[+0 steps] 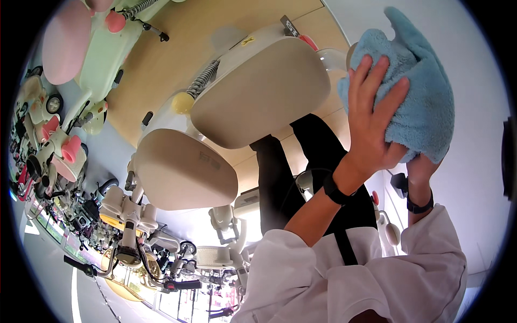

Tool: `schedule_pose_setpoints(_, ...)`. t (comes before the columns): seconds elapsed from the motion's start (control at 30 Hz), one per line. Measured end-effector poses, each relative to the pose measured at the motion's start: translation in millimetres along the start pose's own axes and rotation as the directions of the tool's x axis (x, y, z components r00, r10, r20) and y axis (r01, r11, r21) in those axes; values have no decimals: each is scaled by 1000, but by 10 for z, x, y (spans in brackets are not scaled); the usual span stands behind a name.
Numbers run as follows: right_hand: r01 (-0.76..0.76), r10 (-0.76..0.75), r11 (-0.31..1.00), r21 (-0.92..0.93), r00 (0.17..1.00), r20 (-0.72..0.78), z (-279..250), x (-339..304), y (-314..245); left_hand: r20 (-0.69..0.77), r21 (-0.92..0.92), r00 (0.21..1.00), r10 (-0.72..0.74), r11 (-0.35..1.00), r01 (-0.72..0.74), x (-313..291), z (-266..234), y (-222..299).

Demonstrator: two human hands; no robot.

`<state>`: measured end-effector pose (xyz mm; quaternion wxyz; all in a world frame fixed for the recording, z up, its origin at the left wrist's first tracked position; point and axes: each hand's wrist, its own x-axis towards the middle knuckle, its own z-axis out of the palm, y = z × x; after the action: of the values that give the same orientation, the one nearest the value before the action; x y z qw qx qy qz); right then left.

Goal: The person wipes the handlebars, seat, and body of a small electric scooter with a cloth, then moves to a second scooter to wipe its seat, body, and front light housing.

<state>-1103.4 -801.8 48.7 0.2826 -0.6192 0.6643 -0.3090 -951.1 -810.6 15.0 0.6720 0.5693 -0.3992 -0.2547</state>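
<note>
A fluffy light-blue cloth (pixel 431 102) is bunched up at the upper right, with one pointed corner sticking upward. My left hand (pixel 374 124) lies over its near side, fingers spread and pressed into the folds. Under the cloth's lower edge is my right hand (pixel 423 168); its fingers are mostly hidden by the fabric. Both hands have hold of the cloth. Behind its left edge shows a sliver of a beige rounded part at the end of a pale bracket (pixel 331 58), which the cloth partly covers.
To the left of my hands is a scooter with a large beige seat (pixel 264 91), a smaller beige seat (pixel 183 169) and handlebars (pixel 129 253). A pale-green scooter (pixel 102 59) with a pink seat stands at the upper left. Many more two-wheelers crowd the far left.
</note>
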Motion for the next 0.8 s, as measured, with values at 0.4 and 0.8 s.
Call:
schedule_pose_setpoints(0.4,396,-419,908,137,863,282,879,-1039,-970,-101,-210,988,-121,973,97,-445,-1540,559)
schedule_pose_setpoints(0.8,770,-548,633,82,370,750,2674,-1899,-2160,-385,716,917,-101,595,366,-1109,-3795,511)
